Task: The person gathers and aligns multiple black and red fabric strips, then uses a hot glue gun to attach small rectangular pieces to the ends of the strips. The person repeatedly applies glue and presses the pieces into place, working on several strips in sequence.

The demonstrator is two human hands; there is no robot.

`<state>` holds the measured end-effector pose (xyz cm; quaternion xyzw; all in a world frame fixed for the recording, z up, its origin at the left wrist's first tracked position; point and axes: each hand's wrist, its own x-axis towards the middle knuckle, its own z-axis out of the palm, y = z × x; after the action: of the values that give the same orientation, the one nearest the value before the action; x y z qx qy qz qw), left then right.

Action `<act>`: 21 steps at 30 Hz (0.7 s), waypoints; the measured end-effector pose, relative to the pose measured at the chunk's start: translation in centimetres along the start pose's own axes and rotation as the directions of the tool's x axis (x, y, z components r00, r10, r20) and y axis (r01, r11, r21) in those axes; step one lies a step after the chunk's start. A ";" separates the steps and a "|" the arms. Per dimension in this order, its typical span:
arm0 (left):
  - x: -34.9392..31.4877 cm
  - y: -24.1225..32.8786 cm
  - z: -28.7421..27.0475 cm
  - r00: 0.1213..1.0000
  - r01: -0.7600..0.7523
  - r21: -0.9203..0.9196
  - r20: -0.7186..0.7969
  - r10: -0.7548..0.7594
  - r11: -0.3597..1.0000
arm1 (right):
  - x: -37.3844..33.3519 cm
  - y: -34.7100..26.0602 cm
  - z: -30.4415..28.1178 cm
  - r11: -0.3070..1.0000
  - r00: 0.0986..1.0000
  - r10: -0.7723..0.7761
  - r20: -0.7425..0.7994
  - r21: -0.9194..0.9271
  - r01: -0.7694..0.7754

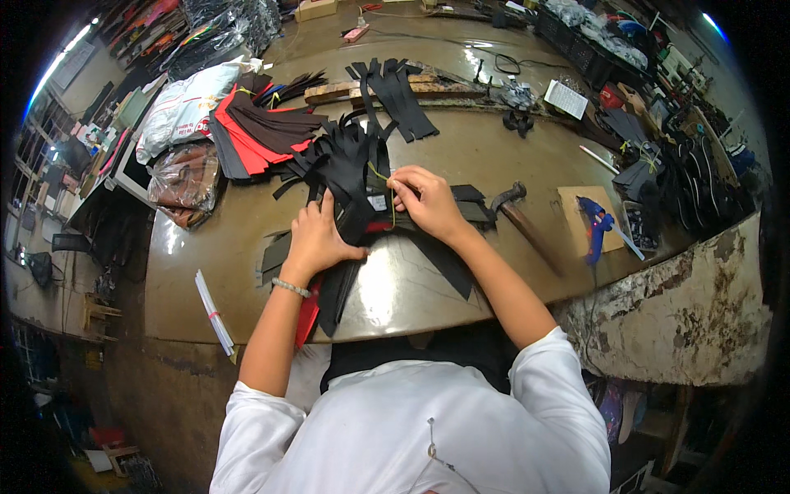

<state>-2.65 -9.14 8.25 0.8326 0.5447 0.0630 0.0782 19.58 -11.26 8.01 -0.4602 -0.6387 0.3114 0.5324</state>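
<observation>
A bundle of black strips (350,169) lies fanned out on the table in front of me. My left hand (319,239) rests on its near left side, thumb and fingers spread apart. Pinched in the fingertips of my right hand (424,200) is a thin yellow-green string (393,210), which runs along the bundle's right side. Beneath the bundle, more dark strips (448,267) stick out toward me and to the right. A red piece (307,317) shows below my left wrist. How far the string goes around the strips is hidden.
A hammer (527,226) and a blue glue gun (596,226) on a board lie to the right. Red and brown strips (263,132) and a white sack (185,111) are at the left. More black strips (399,95) lie beyond, by wooden bars (444,89). White sticks (212,311) lie near the front left edge.
</observation>
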 end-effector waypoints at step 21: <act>-1.1 4.0 -9.5 0.834 -0.482 -0.287 -0.441 0.332 0.828 | -0.5 -0.5 -0.5 0.976 0.985 -0.171 -0.011 -0.138 0.167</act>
<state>-1.29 -11.10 18.30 0.8712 0.3320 0.3412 0.1202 19.93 -11.93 8.33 -0.4431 -0.6891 0.2152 0.5315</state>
